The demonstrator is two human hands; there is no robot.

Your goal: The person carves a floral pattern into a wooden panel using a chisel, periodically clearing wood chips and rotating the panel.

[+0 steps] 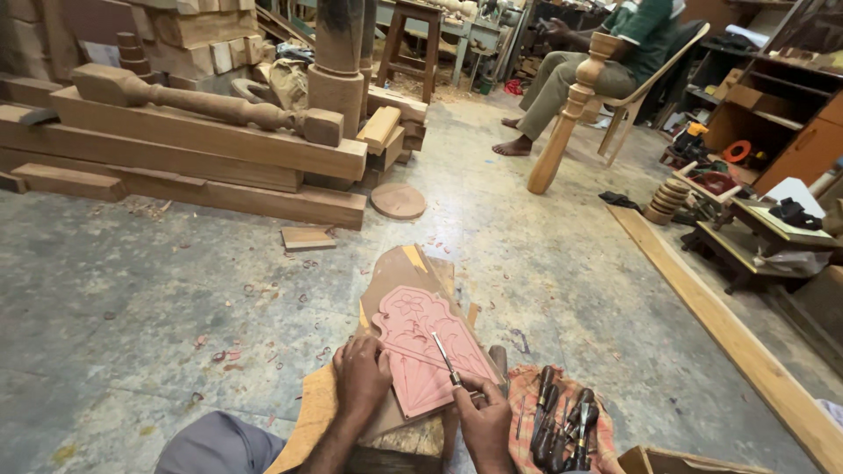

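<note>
A pink-coated carved wood panel [420, 347] with a flower pattern lies on a brown backing board [399, 274] on the concrete floor. My left hand [360, 376] presses flat on the panel's lower left edge. My right hand [483, 421] grips a slim metal carving chisel [443, 355], its blade resting on the panel's middle. Part of my knee in grey cloth [215, 446] shows at the bottom left.
Several dark-handled chisels [562, 426] lie on a checked cloth at my right. Stacked beams and a turned post [189, 101] fill the left back. A round wooden disc [398, 200] lies ahead. A seated person [606, 53] holds a turned leg [569, 114]. A long plank [729, 329] runs along the right.
</note>
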